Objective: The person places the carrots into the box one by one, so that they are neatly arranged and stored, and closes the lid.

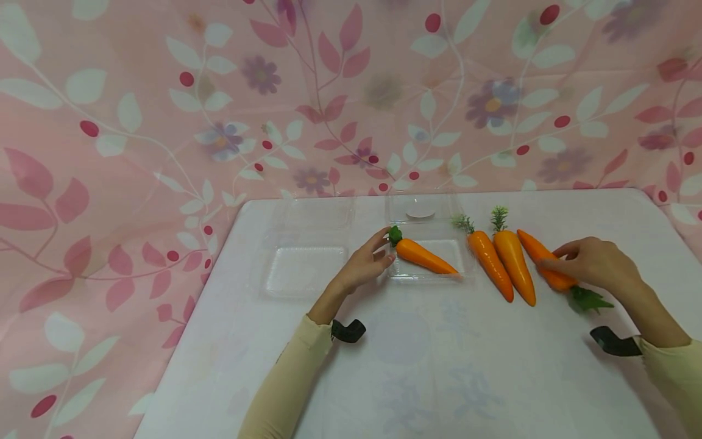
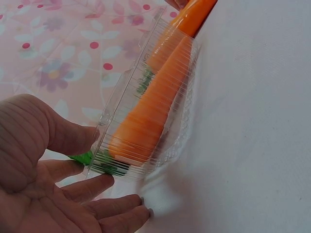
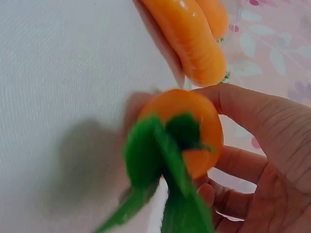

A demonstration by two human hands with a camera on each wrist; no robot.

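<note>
My right hand (image 1: 595,262) grips a toy carrot (image 1: 558,281) by its thick body, thumb and fingers round it, with its green leaves (image 3: 180,194) towards the wrist camera. My left hand (image 1: 364,262) holds the left end of a see-through plastic box (image 2: 180,131), the thumb at its rim and fingertips against the end wall. Another toy carrot (image 1: 425,256) lies slantwise in that box, its leafy top (image 1: 394,235) at the left end by my fingers and its tip at the front right rim. The box's hinged lid (image 1: 419,209) stands folded back behind.
Two more toy carrots, one glossy (image 1: 490,265) and one paler (image 1: 514,265), lie side by side between the box and my right hand, leaves to the back. A second see-through box (image 1: 307,271) with its lid back sits at left. Flowered cloth (image 1: 340,91) hangs behind the white table (image 1: 417,378).
</note>
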